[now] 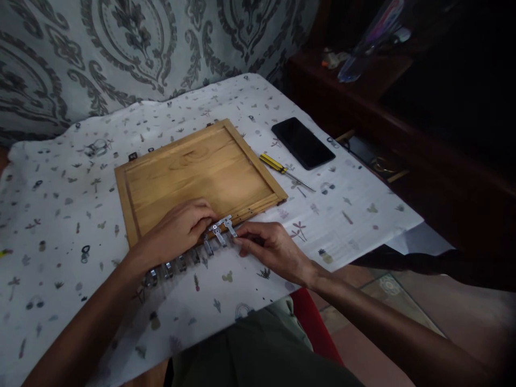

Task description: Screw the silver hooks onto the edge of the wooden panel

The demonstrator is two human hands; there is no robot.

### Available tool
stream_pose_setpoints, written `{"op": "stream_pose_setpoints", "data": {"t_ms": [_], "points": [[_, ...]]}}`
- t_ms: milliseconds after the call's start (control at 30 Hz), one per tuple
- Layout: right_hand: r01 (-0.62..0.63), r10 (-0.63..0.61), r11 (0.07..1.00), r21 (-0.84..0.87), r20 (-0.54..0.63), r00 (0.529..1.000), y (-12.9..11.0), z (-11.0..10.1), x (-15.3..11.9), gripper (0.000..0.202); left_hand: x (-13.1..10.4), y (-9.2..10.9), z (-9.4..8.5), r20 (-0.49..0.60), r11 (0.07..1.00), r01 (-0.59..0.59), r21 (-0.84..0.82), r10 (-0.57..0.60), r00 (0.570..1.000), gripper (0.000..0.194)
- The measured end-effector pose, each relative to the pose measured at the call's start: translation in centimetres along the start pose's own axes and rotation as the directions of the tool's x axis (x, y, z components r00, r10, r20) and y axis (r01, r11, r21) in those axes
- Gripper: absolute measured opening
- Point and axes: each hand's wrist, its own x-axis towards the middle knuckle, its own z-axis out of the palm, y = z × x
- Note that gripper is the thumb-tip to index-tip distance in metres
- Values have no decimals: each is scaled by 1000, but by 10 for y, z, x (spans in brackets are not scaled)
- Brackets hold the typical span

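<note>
A framed wooden panel (189,169) lies flat on the patterned white cloth. Along its near edge runs a row of several small metal clips (181,263). My left hand (181,226) rests over that edge, its fingers curled together at the left end of a metal piece (221,221); how firmly it grips is hidden. My right hand (274,247) pinches the lower end of a metal clip (230,227) between thumb and forefinger, just off the panel's near edge.
Right of the panel lie a yellow-handled screwdriver (278,165) and a black phone (303,143). A dark wooden shelf (355,91) with a plastic item stands at the back right. The cloth-covered table's near edge (266,302) borders my lap.
</note>
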Motion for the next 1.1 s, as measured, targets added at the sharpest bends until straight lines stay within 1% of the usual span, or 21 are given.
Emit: {"op": "stream_pose_setpoints", "data": {"t_ms": [233, 367, 500, 667, 800, 1000, 1100], "points": [[22, -22, 999, -23, 3, 1000, 1, 0, -1, 16, 2, 2, -1, 25, 1000, 4, -11, -4, 1000, 29], [26, -26, 999, -36, 7, 1000, 1, 0, -1, 17, 3, 5, -3, 37, 1000, -5, 16, 4, 999, 27], [28, -27, 998, -54, 20, 999, 2, -1, -1, 17, 4, 14, -4, 54, 997, 21, 73, -25, 998, 28], [42, -40, 996, -81, 17, 999, 1, 0, -2, 17, 4, 26, 0, 1, 980, 57, 189, -58, 998, 28], [51, -49, 995, -84, 21, 999, -1, 0, -1, 16, 4, 32, 6, -32, 954, 98, 282, -92, 995, 26], [92, -90, 985, -145, 23, 996, -3, -2, 0, 16, 2, 36, 14, -63, 940, 127, 318, -113, 992, 22], [80, -76, 983, -165, 26, 997, -2, -1, -1, 17, 2, 39, 13, -37, 929, 146, 341, -142, 989, 19]]}}
